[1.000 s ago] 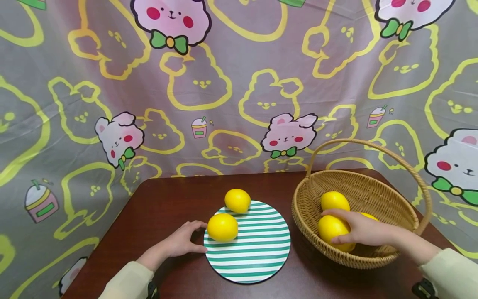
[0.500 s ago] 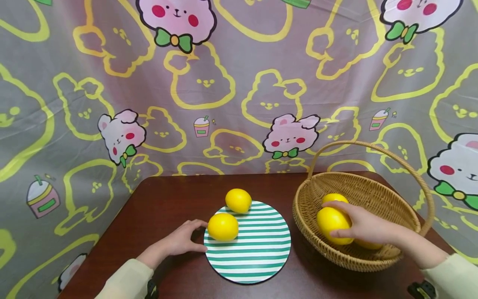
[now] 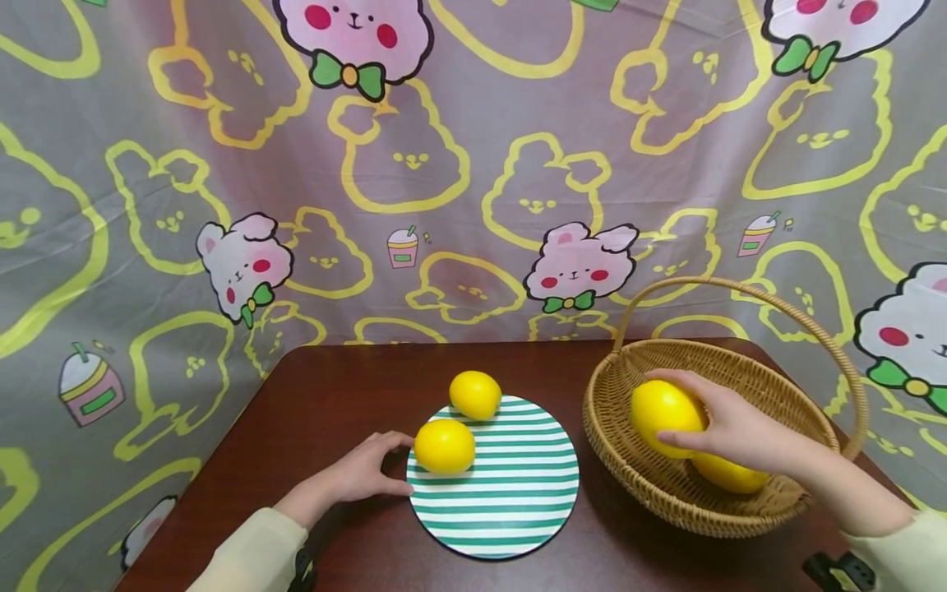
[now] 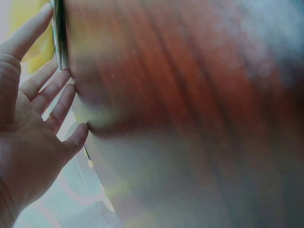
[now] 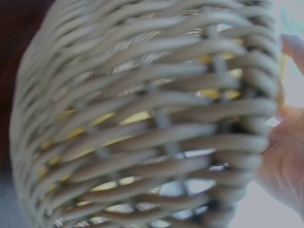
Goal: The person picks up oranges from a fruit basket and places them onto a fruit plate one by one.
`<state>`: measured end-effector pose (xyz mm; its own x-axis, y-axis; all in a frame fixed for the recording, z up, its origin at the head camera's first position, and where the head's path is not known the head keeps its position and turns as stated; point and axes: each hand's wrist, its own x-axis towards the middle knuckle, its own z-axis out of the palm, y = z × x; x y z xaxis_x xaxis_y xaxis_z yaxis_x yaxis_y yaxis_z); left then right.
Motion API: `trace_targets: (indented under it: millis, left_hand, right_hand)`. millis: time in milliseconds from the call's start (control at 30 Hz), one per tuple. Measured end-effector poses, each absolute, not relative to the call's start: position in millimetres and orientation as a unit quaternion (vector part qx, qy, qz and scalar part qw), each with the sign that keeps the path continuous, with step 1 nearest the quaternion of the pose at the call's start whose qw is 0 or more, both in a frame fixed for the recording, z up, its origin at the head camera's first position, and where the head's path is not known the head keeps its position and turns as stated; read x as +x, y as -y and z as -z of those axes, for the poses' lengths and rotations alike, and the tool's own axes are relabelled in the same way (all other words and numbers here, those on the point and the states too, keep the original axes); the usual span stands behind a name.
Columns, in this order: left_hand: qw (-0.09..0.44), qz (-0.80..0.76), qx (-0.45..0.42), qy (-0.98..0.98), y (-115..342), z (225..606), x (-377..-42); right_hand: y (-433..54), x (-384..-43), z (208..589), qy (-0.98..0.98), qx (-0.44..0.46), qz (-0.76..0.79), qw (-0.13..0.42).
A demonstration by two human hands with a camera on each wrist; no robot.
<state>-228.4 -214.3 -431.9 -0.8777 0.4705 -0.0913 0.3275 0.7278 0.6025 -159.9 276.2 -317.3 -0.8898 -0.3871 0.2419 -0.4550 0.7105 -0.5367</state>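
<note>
In the head view my right hand (image 3: 721, 419) grips a yellow lemon (image 3: 666, 418) over the wicker basket (image 3: 621, 460). Below that hand, another lemon (image 3: 732, 474) lies inside the basket. My left hand (image 3: 355, 473) rests at the left edge of a round green-and-white striped placemat (image 3: 510, 510), its fingers spread and relaxed. Close by its fingertips sits a lemon (image 3: 445, 446) on the mat, and a further lemon (image 3: 475, 395) sits at the mat's upper edge. The left wrist view shows the palm and loose fingers (image 4: 61, 109) along the mat's rim. Basket weave mostly hides the right hand (image 5: 287, 156) in the right wrist view.
A dark brown wooden table (image 3: 355, 386) carries everything. The basket's tall arched handle (image 3: 806, 325) rises over its right and back side. Behind the table hangs a grey curtain (image 3: 459, 181) with cartoon bears.
My right hand has lifted the lemon upward from among the others in the basket, uncovering the one beneath. The left hand and both lemons by the mat have stayed put.
</note>
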Motion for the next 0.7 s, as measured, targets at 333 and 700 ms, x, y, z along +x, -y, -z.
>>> trace_targets:
  millis: [333,700]
  left_hand:
    - [0.120,-0.295,0.206,-0.925,214,435,-231]
    - [0.117,-0.296,0.208,-0.925,214,436,-231]
  right_hand:
    - [-262,-163,305,0.920,0.231,-0.312,0.062]
    - [-230,-162,301,0.896,0.262,-0.355,0.057]
